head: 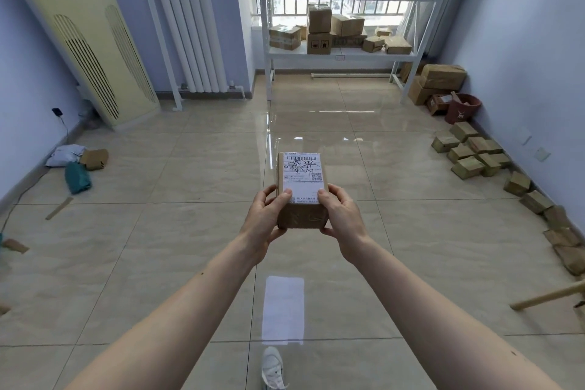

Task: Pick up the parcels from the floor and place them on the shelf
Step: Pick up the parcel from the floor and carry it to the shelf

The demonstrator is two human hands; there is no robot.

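A small brown cardboard parcel (302, 182) with a white shipping label on top is held out in front of me, above the tiled floor. My left hand (266, 218) grips its left side and my right hand (340, 220) grips its right side, thumbs on the label. Far ahead, under the window, stands a white metal shelf (340, 56) whose lower board carries several brown boxes (319, 30). More parcels lie on the floor along the right wall (471, 155) and at the left (93, 159).
A tall cream air conditioner (82, 41) and a white radiator (186, 25) stand at the left wall. Larger boxes (441, 77) and a red-brown bucket (462, 108) sit by the shelf's right leg. A wooden stick (547, 296) lies at the right. My white shoe (272, 367) shows below.
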